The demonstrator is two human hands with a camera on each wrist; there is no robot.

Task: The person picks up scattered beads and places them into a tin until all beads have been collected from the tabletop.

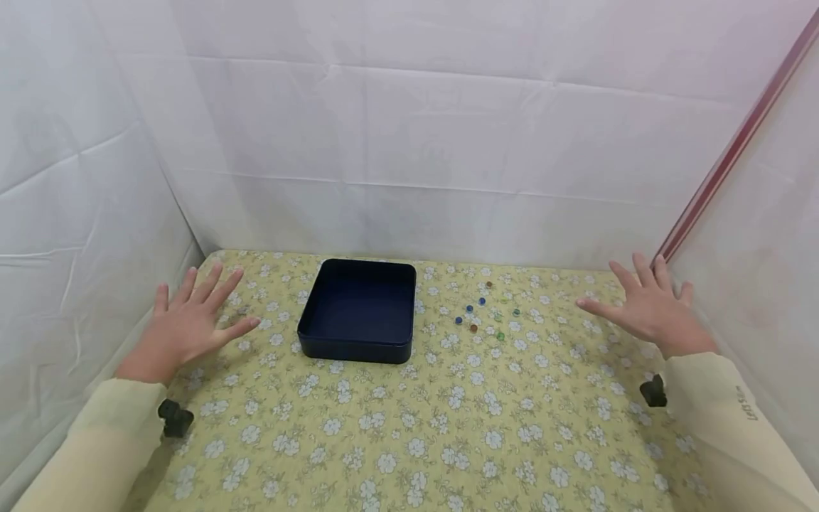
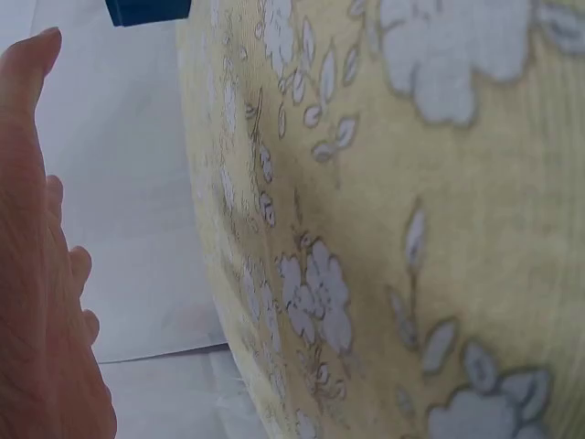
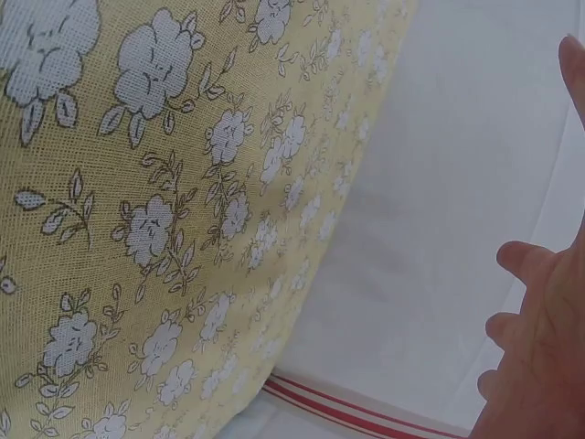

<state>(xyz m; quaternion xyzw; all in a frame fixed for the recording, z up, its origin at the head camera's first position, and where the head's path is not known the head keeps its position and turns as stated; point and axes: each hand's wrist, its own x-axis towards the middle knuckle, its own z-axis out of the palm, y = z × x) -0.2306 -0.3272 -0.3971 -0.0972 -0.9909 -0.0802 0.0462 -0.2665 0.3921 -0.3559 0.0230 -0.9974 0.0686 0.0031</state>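
Observation:
My left hand [image 1: 188, 323] hovers with spread fingers over the left side of the table, holding nothing. To its right a square dark blue box [image 1: 409, 352] without a lid stands on the cloth; its corner [image 2: 146, 9] shows at the top of the left wrist view. My right hand [image 1: 652, 313], fingers also spread and nothing in it, is at the far right of the table. Between the box and this hand lie several small glassy beads: blue ones [image 1: 470, 309], brown ones [image 1: 473, 328] and green ones [image 1: 501, 336].
A yellow cloth with white flowers [image 1: 384, 462] covers the table. White sheets [image 1: 435, 128] hang behind it and on both sides, close to each hand. A red strip [image 1: 736, 153] runs up the back right corner. Dark devices [image 1: 174, 418] are strapped at the wrists.

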